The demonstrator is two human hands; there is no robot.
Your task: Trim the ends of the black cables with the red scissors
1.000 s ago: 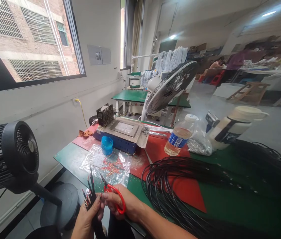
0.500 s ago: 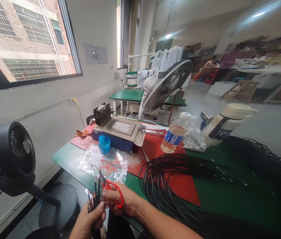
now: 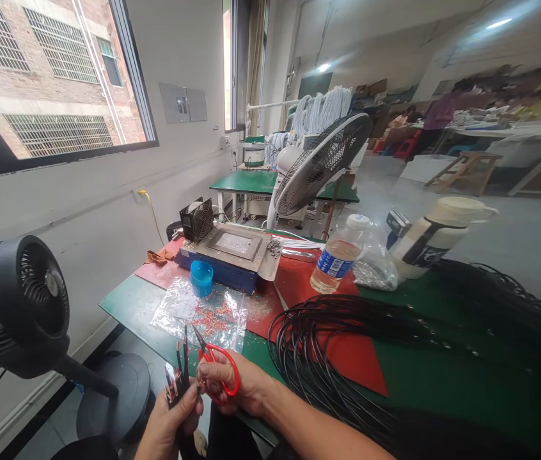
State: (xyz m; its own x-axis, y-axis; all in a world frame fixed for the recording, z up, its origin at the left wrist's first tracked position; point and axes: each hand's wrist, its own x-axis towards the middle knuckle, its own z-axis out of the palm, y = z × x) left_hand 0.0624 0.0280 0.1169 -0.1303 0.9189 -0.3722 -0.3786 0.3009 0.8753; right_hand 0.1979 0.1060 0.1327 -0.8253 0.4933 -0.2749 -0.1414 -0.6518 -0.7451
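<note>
Just off the table's near edge, my left hand (image 3: 174,415) is closed around a bundle of black cables (image 3: 182,377). Their cut ends point up, with thin coloured wires showing at the tips. My right hand (image 3: 225,380) grips red-handled scissors (image 3: 236,377), whose dark blades (image 3: 199,337) point up and away beside the cable ends. The right thumb and fingertips meet close to the left fingers; whether they pinch a wire is too small to tell. Beyond the hands lies a clear plastic bag (image 3: 169,313) strewn with small red-orange bits (image 3: 213,317).
A blue cup (image 3: 201,278) stands before a blue-sided heating plate (image 3: 220,275). Coiled black cables (image 3: 299,345) cover the table's right side, near a bottle (image 3: 335,259) and a cream flask (image 3: 436,239). A black fan (image 3: 25,300) stands left; other people are in the background.
The scissor blades have shifted slightly right, away from the cable ends. The bundle in my left hand has tilted a little, and its ends now spread apart.
</note>
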